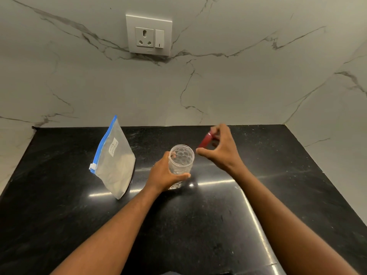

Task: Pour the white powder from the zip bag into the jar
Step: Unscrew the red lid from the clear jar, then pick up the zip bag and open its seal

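A clear dimpled jar stands open on the black counter, and my left hand is wrapped around its left side. Just right of the jar and a little behind it, my right hand holds the jar's red lid in its fingertips, tilted on edge above the counter. To the left of the jar the zip bag stands upright, with a blue zip strip, a white slider and a small handwritten label. White powder fills its lower part. The bag's zip looks closed.
A marble wall runs close behind the counter and bends in along the right side. A white wall socket with a switch sits on the wall above. The counter's left edge lies just left of the bag.
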A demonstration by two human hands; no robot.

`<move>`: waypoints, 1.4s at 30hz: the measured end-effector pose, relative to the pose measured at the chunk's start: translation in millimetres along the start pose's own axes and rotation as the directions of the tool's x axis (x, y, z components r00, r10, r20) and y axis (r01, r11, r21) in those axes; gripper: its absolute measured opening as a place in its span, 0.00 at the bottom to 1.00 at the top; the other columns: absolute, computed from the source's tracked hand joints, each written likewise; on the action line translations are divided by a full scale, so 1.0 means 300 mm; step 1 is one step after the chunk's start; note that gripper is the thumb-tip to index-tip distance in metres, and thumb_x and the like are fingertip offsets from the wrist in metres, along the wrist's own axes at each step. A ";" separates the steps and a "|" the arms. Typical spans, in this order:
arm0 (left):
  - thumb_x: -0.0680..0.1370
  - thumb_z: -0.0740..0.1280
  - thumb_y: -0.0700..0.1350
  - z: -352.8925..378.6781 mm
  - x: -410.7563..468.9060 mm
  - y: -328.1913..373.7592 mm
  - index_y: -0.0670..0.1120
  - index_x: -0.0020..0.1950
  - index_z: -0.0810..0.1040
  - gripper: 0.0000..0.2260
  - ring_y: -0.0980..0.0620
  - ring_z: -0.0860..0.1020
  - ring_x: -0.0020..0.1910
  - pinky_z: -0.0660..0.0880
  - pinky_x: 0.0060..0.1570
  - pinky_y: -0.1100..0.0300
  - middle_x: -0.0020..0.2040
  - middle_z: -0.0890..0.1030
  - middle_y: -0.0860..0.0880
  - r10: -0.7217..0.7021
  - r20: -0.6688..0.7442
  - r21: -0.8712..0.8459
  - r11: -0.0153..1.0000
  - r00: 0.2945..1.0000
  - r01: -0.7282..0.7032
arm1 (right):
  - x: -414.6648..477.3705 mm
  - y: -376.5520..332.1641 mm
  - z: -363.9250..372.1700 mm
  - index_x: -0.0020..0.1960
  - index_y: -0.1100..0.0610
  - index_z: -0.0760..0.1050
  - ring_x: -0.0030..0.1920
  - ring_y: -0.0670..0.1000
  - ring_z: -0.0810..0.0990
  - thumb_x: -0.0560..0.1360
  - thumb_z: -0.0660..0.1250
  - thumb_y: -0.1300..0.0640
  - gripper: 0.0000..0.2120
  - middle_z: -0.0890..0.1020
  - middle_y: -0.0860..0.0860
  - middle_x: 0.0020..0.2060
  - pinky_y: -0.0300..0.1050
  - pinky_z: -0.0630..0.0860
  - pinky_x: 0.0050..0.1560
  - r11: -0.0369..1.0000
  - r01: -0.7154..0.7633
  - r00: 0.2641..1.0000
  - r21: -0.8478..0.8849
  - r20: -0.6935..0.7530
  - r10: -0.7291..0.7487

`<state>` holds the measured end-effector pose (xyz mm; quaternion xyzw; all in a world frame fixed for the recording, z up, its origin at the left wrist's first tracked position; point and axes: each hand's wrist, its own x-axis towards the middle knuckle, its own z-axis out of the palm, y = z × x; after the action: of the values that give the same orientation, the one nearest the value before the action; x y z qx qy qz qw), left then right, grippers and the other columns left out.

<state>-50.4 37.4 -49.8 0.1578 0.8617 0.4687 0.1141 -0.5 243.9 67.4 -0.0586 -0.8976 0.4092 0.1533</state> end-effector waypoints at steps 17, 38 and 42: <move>0.65 0.81 0.66 -0.042 -0.140 -0.041 0.54 0.84 0.52 0.56 0.44 0.65 0.80 0.67 0.76 0.46 0.84 0.58 0.45 -0.137 0.013 -0.001 0.991 0.991 0.137 | -0.335 0.349 0.204 0.83 0.53 0.49 0.76 0.57 0.67 0.70 0.80 0.48 0.53 0.64 0.55 0.78 0.55 0.71 0.72 0.922 -0.374 0.927 -0.097 -0.022 0.374; 0.78 0.74 0.47 -0.445 -0.580 0.126 0.42 0.55 0.81 0.11 0.58 0.82 0.49 0.80 0.43 0.70 0.53 0.83 0.49 0.248 -0.674 0.121 0.966 0.696 -0.227 | -0.146 -0.485 0.303 0.58 0.61 0.84 0.53 0.56 0.85 0.79 0.73 0.64 0.08 0.85 0.57 0.55 0.53 0.84 0.52 0.828 0.561 0.803 0.004 0.239 -0.545; 0.78 0.73 0.49 -0.501 -0.595 0.080 0.42 0.57 0.80 0.13 0.54 0.81 0.49 0.79 0.45 0.70 0.52 0.82 0.47 0.130 -0.748 0.023 0.985 0.651 -0.170 | -0.080 -0.616 0.366 0.67 0.53 0.81 0.59 0.57 0.84 0.79 0.70 0.67 0.20 0.83 0.53 0.65 0.51 0.83 0.56 0.717 0.687 0.679 -0.120 0.459 -0.573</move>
<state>66.6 -134.0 59.5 0.0196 0.8046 0.5210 -0.2843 -9.4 38.0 133.1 0.3187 -0.9216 0.2006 0.0944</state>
